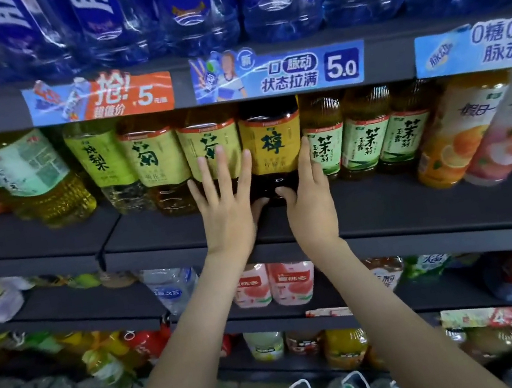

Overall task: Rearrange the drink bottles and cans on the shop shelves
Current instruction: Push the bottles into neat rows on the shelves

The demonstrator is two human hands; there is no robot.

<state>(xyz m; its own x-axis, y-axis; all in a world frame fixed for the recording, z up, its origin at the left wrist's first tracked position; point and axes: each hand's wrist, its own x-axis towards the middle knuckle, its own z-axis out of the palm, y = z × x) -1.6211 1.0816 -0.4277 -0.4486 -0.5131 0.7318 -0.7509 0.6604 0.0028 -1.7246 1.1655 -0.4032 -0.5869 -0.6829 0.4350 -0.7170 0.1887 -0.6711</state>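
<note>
Two bare forearms (186, 355) rise from the near edge toward the middle shelf (384, 207). The left hand (226, 205) lies flat and released, its straight fingers spread over the front of a yellow-labelled tea bottle (201, 135). Its thumb reaches toward the foot of the lemon tea bottle (272, 144) just to the right. The right hand (312, 198) is released too, with straight fingers laid up that dark bottle's right side and the thumb touching its base. The lemon tea bottle stands upright between the hands, set back from the shelf's front edge. Small green-labelled jasmine tea bottles (324, 146) stand to its right, and blue bottles (191, 3) fill the shelf above.
</note>
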